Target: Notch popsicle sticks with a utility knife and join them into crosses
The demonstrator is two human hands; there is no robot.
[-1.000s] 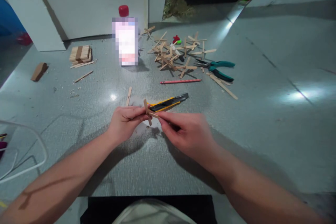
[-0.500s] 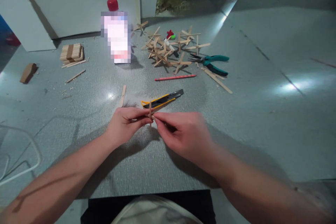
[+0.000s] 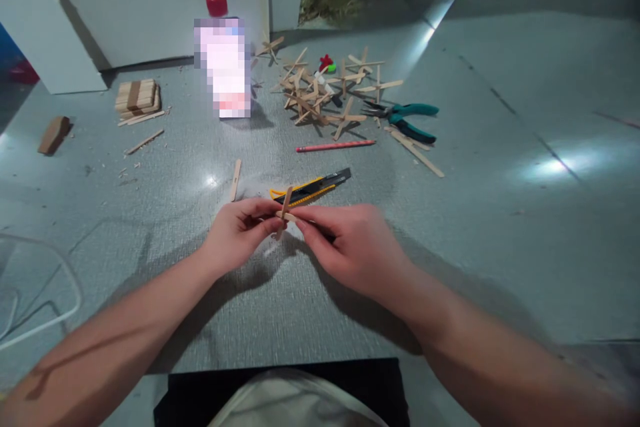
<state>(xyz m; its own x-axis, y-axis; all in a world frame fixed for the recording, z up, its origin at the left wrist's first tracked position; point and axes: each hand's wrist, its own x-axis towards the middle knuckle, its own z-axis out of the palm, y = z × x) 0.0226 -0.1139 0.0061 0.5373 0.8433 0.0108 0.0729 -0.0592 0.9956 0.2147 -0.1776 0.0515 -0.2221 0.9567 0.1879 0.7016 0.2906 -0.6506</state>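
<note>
Between my two hands are crossed wooden craft sticks (image 3: pixel 287 201), one upright and tilted, the other running from hand to hand. My left hand (image 3: pixel 237 233) pinches the cross at its left side, fingertips near the joint. From the right, my right hand (image 3: pixel 350 237) is closed on the other end of the stick in a thumb-and-finger pinch. Just beyond my fingers lies a yellow and black utility knife (image 3: pixel 315 188). A loose craft stick (image 3: pixel 236 180) rests past my left hand. The far ends of the held sticks are partly hidden by my fingers.
A pile of crossed sticks (image 3: pixel 305 97) lies at the back, with teal-handled pliers (image 3: pixel 407 121) and a red pencil (image 3: pixel 335 146) near it. A red-capped bottle (image 3: pixel 217 5), blurred out, stands left of it. A banded stick bundle (image 3: pixel 137 99) and a white cable (image 3: pixel 70 267) are further left.
The crossed sticks have turned in my fingers: the upright one now leans to the right at its top, and more of the other stick shows. Both hands keep their pinch.
</note>
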